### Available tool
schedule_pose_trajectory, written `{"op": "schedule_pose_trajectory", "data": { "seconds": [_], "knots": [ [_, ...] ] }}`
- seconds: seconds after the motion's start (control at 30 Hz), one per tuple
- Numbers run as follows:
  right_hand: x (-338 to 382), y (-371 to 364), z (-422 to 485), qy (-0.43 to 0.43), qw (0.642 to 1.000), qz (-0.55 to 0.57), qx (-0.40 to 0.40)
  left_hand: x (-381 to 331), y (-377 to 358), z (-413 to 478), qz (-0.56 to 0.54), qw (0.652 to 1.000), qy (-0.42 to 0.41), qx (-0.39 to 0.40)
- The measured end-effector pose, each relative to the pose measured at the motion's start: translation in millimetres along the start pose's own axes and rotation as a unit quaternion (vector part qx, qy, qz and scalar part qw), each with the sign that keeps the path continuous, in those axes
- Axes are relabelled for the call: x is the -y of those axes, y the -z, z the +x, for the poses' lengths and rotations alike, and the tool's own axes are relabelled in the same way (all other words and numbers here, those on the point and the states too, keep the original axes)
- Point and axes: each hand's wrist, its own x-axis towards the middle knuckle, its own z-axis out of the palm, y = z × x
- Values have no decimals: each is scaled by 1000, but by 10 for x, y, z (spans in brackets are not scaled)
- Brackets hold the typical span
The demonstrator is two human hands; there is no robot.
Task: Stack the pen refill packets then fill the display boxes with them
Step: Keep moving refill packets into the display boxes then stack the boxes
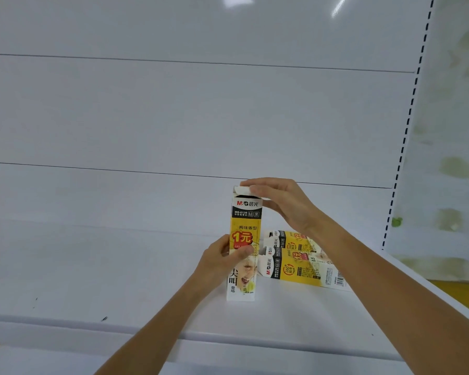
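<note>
My left hand wraps tall yellow-and-white cardboard display box mid-body; right hand fingers pinch top flap. Likely light, thin-walled, crushable; I'd grip corner edges.

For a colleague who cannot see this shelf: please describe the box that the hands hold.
Near the middle of the white shelf, the left hand and right hand hold a yellow-and-white box. It alone stands upright; the other boxes, coloured alike, lie flat beside it.
</note>
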Motion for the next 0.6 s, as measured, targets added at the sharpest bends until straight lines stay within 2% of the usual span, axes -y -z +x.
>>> {"op": "schedule_pose_trajectory", "data": {
  "seconds": [0.6],
  "knots": [
    [-34, -59, -45, 5, 999, -47, -16, 54, -32, -3, -49, 999, -11, -16]
  ]
}}
